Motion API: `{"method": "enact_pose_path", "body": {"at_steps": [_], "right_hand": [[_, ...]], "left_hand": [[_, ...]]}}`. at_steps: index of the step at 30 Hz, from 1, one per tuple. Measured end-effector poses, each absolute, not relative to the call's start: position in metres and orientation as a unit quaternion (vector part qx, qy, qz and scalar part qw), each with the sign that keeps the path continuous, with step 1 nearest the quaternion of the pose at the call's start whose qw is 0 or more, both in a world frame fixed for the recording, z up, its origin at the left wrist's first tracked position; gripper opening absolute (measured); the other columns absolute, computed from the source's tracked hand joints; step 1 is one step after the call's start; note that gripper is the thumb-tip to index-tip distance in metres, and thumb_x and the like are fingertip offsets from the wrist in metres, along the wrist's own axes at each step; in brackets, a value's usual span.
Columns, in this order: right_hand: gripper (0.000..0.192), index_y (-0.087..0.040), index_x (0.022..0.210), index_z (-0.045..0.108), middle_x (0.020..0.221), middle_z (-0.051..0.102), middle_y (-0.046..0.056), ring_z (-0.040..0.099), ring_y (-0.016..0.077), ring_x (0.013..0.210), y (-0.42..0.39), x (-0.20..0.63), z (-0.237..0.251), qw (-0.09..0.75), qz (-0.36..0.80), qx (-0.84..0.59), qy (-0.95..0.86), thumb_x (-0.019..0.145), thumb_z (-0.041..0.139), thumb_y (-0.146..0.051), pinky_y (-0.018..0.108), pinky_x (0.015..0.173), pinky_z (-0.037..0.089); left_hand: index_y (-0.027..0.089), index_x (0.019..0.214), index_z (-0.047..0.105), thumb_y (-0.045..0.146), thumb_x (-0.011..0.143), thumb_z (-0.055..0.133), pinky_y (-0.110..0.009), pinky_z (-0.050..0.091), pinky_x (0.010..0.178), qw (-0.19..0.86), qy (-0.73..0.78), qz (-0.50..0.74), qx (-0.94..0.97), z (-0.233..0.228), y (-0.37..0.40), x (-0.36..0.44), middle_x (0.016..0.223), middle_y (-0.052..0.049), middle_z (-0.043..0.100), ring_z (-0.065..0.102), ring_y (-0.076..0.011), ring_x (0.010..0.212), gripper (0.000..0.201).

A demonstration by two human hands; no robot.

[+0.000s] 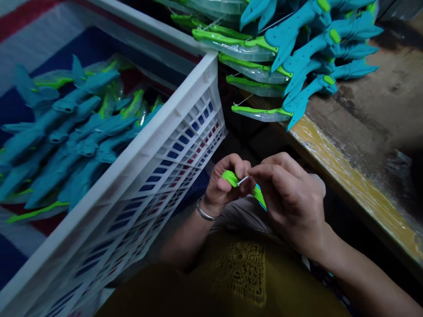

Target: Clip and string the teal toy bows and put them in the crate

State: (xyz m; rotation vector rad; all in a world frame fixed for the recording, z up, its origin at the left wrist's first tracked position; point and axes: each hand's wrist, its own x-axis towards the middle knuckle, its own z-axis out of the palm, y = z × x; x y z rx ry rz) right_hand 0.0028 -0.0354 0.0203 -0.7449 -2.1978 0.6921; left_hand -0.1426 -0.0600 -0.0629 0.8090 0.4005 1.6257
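My left hand [222, 187] is closed around the bright green limb tip [230, 178] of a toy bow, just above my lap. From that tip a short white string [243, 180] runs across to my right hand [291, 200], whose thumb and forefinger pinch its end. More of the bow's green limb [260, 197], with a teal edge, shows between my two hands. The rest of this bow is hidden behind my right hand and wrist.
A white plastic crate [155, 145] on the left holds several teal toy bows [89, 141]. More teal and green bows [307, 92] are stacked on the wooden table [370, 119], their limbs jutting past its yellow, plastic-wrapped edge [350, 176].
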Motion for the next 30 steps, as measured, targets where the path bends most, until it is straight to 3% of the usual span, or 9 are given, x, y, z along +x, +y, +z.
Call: {"method": "enact_pose_path", "body": {"at_steps": [4, 10, 15, 24, 30], "right_hand": [[0.019, -0.011, 0.107, 0.068, 0.089, 0.062, 0.005, 0.062, 0.01, 0.078, -0.041, -0.002, 0.013, 0.364, 0.253, -0.271, -0.855, 0.105, 0.05, -0.005, 0.021, 0.067, 0.055], [0.019, -0.015, 0.111, 0.066, 0.093, 0.063, 0.005, 0.066, 0.0114, 0.084, -0.047, -0.006, 0.008, 0.347, 0.219, -0.291, -0.864, 0.111, 0.047, -0.016, 0.022, 0.069, 0.057], [0.023, -0.011, 0.12, 0.065, 0.097, 0.064, 0.006, 0.066, 0.012, 0.085, -0.049, -0.006, 0.005, 0.333, 0.163, -0.291, -0.882, 0.111, 0.045, -0.011, 0.022, 0.066, 0.054], [0.022, -0.005, 0.125, 0.065, 0.102, 0.064, 0.009, 0.067, 0.0159, 0.097, -0.052, -0.005, 0.003, 0.349, 0.108, -0.269, -0.891, 0.109, 0.051, -0.009, 0.025, 0.087, 0.058], [0.022, -0.005, 0.125, 0.065, 0.102, 0.064, 0.01, 0.067, 0.0156, 0.092, -0.052, -0.006, 0.002, 0.341, 0.096, -0.275, -0.894, 0.108, 0.051, -0.007, 0.025, 0.079, 0.058]], "left_hand": [[0.022, 0.074, 0.054, 0.071, 0.081, 0.076, -0.019, 0.043, 0.044, 0.596, 0.177, 0.698, 0.355, -0.067, -0.061, -0.145, 0.053, 0.005, 0.05, 0.041, -0.0081, 0.041, 0.054], [0.022, 0.072, 0.052, 0.067, 0.082, 0.078, -0.022, 0.044, 0.047, 0.613, 0.173, 0.697, 0.33, -0.068, -0.061, -0.144, 0.054, 0.004, 0.05, 0.044, -0.0094, 0.044, 0.053], [0.023, 0.072, 0.048, 0.07, 0.078, 0.08, -0.024, 0.034, 0.042, 0.621, 0.195, 0.682, 0.332, -0.069, -0.063, -0.146, 0.056, 0.005, 0.048, 0.04, -0.0096, 0.042, 0.056], [0.025, 0.065, 0.04, 0.076, 0.068, 0.084, -0.028, 0.035, 0.039, 0.627, 0.263, 0.669, 0.302, -0.065, -0.065, -0.146, 0.051, 0.006, 0.044, 0.037, -0.0092, 0.04, 0.067], [0.024, 0.068, 0.045, 0.071, 0.073, 0.083, -0.027, 0.035, 0.041, 0.627, 0.239, 0.675, 0.306, -0.068, -0.065, -0.146, 0.054, 0.005, 0.047, 0.04, -0.0094, 0.041, 0.061]]}}
